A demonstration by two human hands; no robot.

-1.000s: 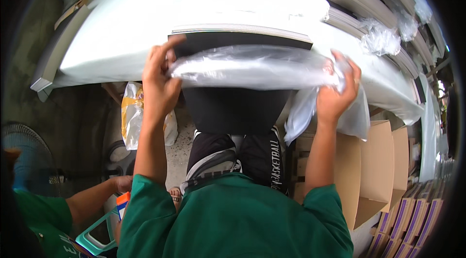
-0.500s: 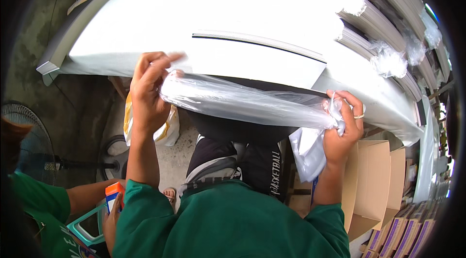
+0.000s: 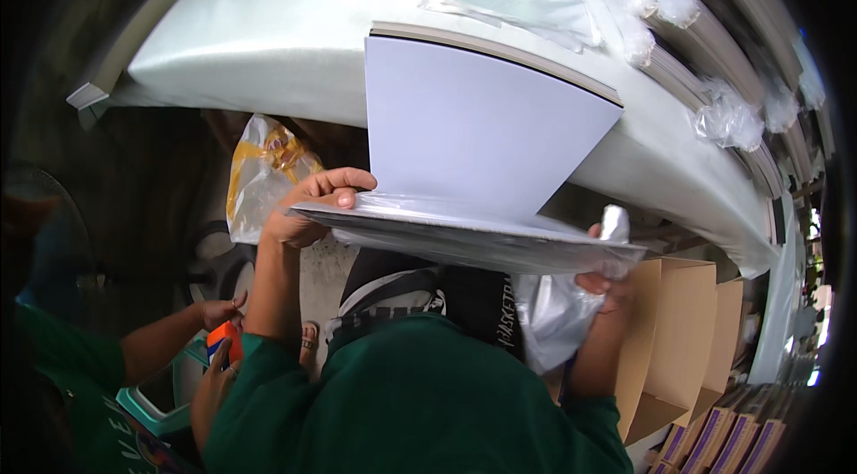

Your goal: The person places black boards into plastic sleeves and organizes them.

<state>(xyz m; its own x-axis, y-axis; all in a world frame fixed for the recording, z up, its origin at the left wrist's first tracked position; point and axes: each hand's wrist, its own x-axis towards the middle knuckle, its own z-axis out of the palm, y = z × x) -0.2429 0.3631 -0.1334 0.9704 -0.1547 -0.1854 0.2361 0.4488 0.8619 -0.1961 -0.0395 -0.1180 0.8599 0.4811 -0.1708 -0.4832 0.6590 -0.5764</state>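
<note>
A stack of large flat boards (image 3: 473, 126), white on its upper face, tilts down from the table edge towards me. Its near end sits in the mouth of a clear plastic bag (image 3: 482, 237), which stretches across my lap with a dark surface beneath it. My left hand (image 3: 308, 206) is closed on the bag's left end, thumb and forefinger at its edge. On the right end, my right hand (image 3: 607, 273) grips the bag, partly behind the film and smeared by motion. Loose silvery plastic (image 3: 558, 318) hangs below the right hand.
A white-covered table (image 3: 250, 63) spans the far side, with plastic-wrapped board stacks (image 3: 705, 54) at its right. An open cardboard box (image 3: 678, 331) stands to my right. At left, a co-worker's hands (image 3: 219, 313) hold an orange-and-blue box (image 3: 225, 345). A plastic bag (image 3: 263, 179) hangs under the table.
The board stack has tilted and come towards me, its near end now in the bag. Both hands have moved lower with the bag, the left one also further in. The co-worker's hand has shifted.
</note>
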